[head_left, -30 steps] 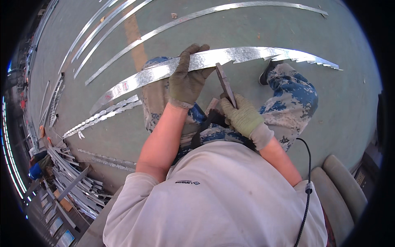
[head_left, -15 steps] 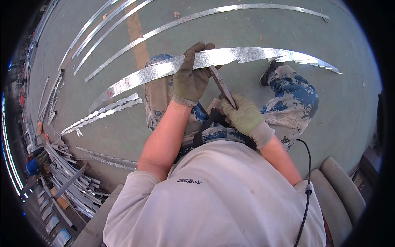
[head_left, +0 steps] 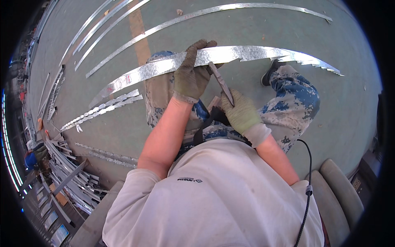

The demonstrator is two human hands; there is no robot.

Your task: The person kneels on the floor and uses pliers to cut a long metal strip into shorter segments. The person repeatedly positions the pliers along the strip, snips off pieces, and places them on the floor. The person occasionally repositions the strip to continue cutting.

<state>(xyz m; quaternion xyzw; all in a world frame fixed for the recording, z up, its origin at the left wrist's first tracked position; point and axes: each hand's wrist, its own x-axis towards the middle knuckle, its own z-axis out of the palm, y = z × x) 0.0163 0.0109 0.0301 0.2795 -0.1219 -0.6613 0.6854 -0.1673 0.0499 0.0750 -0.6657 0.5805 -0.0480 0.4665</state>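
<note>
1. The long galvanized metal strip (head_left: 230, 55) arcs across the person's lap from about 9 o'clock to 3 o'clock. Its right part has a jagged, saw-toothed lower edge that tapers to a point above the green floor (head_left: 349, 111).
2. The left hand (head_left: 191, 76), in a worn olive glove, is curled over the strip at roughly 12 o'clock, fingers wrapped over the top edge and pressing it down onto the knee.
3. The right hand (head_left: 240, 113), also gloved, is closed around the handles of a pair of metal snips (head_left: 221, 82). The blades point up toward 11 o'clock and meet the strip's lower edge just beside the left hand.
4. Open floor lies at 1 to 4 o'clock, bare and matte. At 12 o'clock a thinner curved strip (head_left: 230, 10) lies well apart from the held one.
5. At 10 to 11 o'clock several more narrow strips (head_left: 103, 29) lie side by side. At 9 o'clock short toothed offcuts (head_left: 103, 109) rest on the floor below the held strip's left end.
6. At 7 to 8 o'clock a loose pile of shiny metal pieces (head_left: 66, 177) crowds the floor edge. I cannot tell whether anything contains them.
7. The person wears blue camouflage trousers (head_left: 296, 99) and a pale shirt. A black cable (head_left: 306, 193) hangs at 5 o'clock beside grey cushions (head_left: 337, 193).
</note>
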